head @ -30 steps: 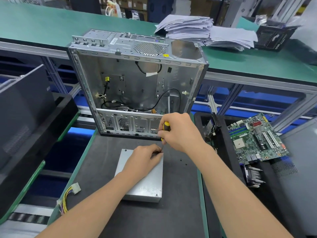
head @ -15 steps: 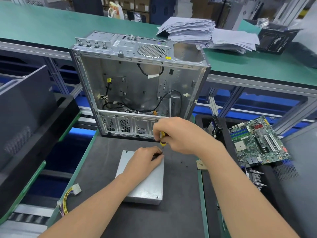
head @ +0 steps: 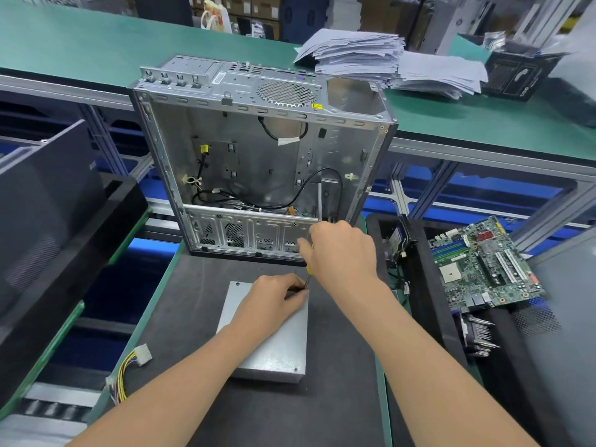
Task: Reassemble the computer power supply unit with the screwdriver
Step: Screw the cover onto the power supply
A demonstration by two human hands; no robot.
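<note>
Rigid, likely heavy power supply (head: 274, 345); pin flat from above. Screwdriver (head: 308, 272) gripped by right hand (head: 342, 253), shaft pinched by left hand (head: 274, 301).

- open metal computer case (head: 251, 150), upright, 12 o'clock
- stack of papers (head: 371, 56), 1 o'clock
- green motherboard (head: 483, 266), 3 o'clock
- yellow wire bundle (head: 129, 372), 7 o'clock

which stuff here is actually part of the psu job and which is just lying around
In use: power supply unit, screwdriver, right hand gripping its handle, left hand pinching at its tip.
Lying about, untouched: computer case, motherboard, paper stack.
</note>
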